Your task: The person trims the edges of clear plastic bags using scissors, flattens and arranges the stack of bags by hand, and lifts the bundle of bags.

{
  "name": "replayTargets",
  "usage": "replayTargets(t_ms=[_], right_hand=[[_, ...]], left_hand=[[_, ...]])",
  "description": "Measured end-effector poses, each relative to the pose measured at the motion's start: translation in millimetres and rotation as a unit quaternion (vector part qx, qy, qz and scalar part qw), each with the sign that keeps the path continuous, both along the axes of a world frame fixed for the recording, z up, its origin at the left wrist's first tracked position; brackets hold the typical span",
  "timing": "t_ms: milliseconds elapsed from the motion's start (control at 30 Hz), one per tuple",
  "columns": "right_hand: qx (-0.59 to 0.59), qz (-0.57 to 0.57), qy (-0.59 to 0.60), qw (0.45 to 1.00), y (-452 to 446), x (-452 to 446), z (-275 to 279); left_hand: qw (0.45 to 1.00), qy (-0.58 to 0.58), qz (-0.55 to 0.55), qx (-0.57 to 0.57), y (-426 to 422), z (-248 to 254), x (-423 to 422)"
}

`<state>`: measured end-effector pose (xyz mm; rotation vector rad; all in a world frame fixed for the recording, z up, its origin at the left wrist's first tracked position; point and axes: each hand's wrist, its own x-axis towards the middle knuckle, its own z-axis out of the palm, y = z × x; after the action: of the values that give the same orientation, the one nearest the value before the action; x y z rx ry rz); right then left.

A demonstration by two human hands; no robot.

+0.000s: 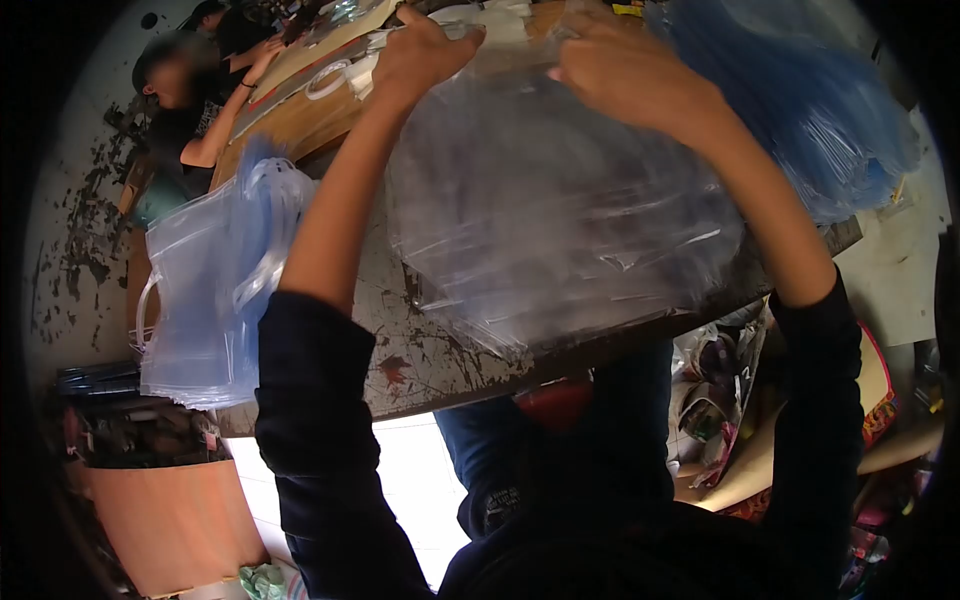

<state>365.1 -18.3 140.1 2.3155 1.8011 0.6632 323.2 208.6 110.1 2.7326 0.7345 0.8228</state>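
Head: plastic sheets [560, 220] reach worktop's [400, 345] near edge
Left hand [425, 50]: sheets' far end, grip unclear
Right hand [622, 72]: far end, blurred, grip unclear

Glossy, creased clear plastic sheets [570, 220], scratched, rough-looking tabletop [440, 370] and matt cloth sleeves [315, 400]

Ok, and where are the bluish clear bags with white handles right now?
In the head view, the bluish clear bags are at the left, by the left end of the table, just outside the person's left forearm.
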Motion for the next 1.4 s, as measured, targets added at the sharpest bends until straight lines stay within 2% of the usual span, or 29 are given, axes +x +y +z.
replayTargets(t_ms=[33,100,133,200,233,267,333,433,500,567,633,767,867,900,933,967,1033,1067,1133,1200,1400], right_hand=[[0.01,0.042,-0.033,0.999,9.0,8.8,-11.4],[0.098,-0.045,-0.01,0.994,18.6,23.0,-49.6],[0.099,-0.044,-0.01,0.994,16.3,27.9,-69.5],[0.084,-0.158,0.102,0.979,1.7,31.3,-99.6],[0.08,-0.159,0.1,0.979,0.4,31.6,-97.6],[0.08,-0.158,0.092,0.98,-0.5,30.4,-95.2],[0.077,-0.158,0.089,0.98,-3.0,25.2,-95.2],[0.082,-0.158,0.066,0.982,-3.8,23.8,-93.9],[0.136,-0.147,0.097,0.975,-2.4,23.7,-94.7],[0.138,-0.145,0.114,0.973,-5.8,24.1,-93.7],[0.145,-0.141,0.131,0.971,-6.2,28.7,-94.6],[0.13,-0.138,0.14,0.972,-7.2,29.6,-97.4],[0.13,-0.137,0.118,0.975,-6.5,28.0,-99.1],[0.131,-0.135,0.109,0.976,-7.0,28.5,-99.3],[0.13,-0.136,0.11,0.976,-6.8,28.7,-99.5],[0.134,-0.133,0.11,0.976,-6.9,28.6,-100.1],[0.132,-0.132,0.112,0.976,-7.5,27.7,-100.9],[0.137,-0.135,0.109,0.975,-7.3,26.6,-99.7],[0.136,-0.138,0.106,0.975,-8.9,31.5,-100.6],[0.179,-0.167,0.148,0.958,-11.0,37.5,-104.3],[0.17,-0.207,0.203,0.942,-14.3,41.2,-100.3]], left_hand=[[1.0,0.002,0.0,0.002,-4.3,3.6,-0.6],[0.995,0.083,0.041,-0.029,-16.9,5.6,-3.3],[0.995,0.083,0.042,-0.028,-20.5,0.1,-5.0],[0.999,0.016,0.028,-0.024,-26.0,-18.0,-4.3],[0.999,0.015,0.027,-0.028,-25.3,-26.4,0.9],[0.998,0.031,0.022,0.046,-25.1,-35.1,5.3],[0.991,0.052,0.012,0.119,-31.1,-36.8,2.8],[0.994,0.053,0.001,0.097,-33.1,-29.1,-13.6],[0.996,0.025,0.048,-0.078,-25.2,-25.9,-26.2],[0.995,0.014,0.051,-0.084,-26.1,-38.5,-32.5],[1.0,-0.002,0.028,0.01,-27.6,-45.4,-33.4],[0.999,-0.025,0.032,0.01,-6.3,-58.1,-31.0],[0.996,0.04,0.082,0.003,-14.9,-46.0,-34.5],[0.981,0.076,0.059,0.167,-17.3,-42.2,-35.1],[0.938,0.111,0.032,0.327,-18.8,-41.1,-35.3],[0.938,0.114,0.029,0.326,-20.1,-45.2,-34.9],[0.96,0.164,-0.069,0.217,-23.5,-57.7,-34.1],[0.961,0.165,-0.07,0.211,-23.6,-63.3,-36.4],[0.98,0.184,-0.036,0.064,-23.9,-69.2,-39.5],[0.982,0.18,-0.025,0.047,-27.1,-73.7,-41.2],[0.987,0.163,-0.004,0.009,-30.2,-73.4,-41.3]])
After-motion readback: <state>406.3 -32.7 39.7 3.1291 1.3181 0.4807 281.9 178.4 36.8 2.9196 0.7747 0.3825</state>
